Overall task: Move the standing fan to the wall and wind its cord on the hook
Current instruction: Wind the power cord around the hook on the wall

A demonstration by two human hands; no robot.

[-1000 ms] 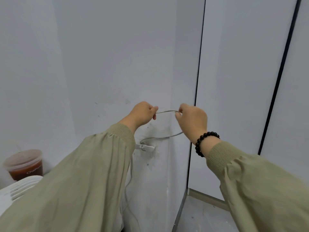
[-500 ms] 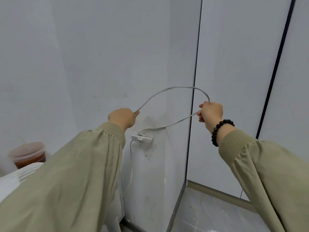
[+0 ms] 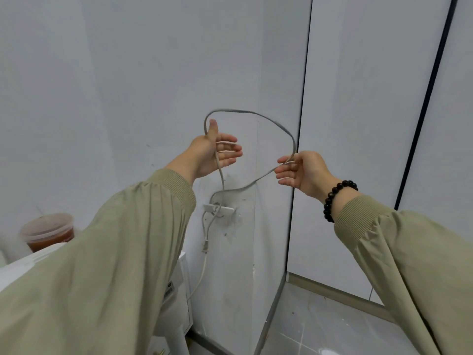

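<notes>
Cord (image 3: 238,110) rises from the white hook (image 3: 218,210) on the wall (image 3: 153,73), arcs in a loop between both raised hands, and drops back to the hook, with its plug (image 3: 204,248) dangling just below and more cord trailing down to the white fan (image 3: 179,298) at lower left. Left hand (image 3: 213,153) is wide open, fingers straight, cord only draped across the thumb web; right hand (image 3: 299,170), with a black bead bracelet (image 3: 337,198) at the wrist, has near-straight fingers and lightly pinches the cord between thumb and index. Lidded cup (image 3: 47,231) of brown drink sits far left.

No text is legible; the small label (image 3: 169,289) on the white fan (image 3: 179,321) is blurred.
</notes>
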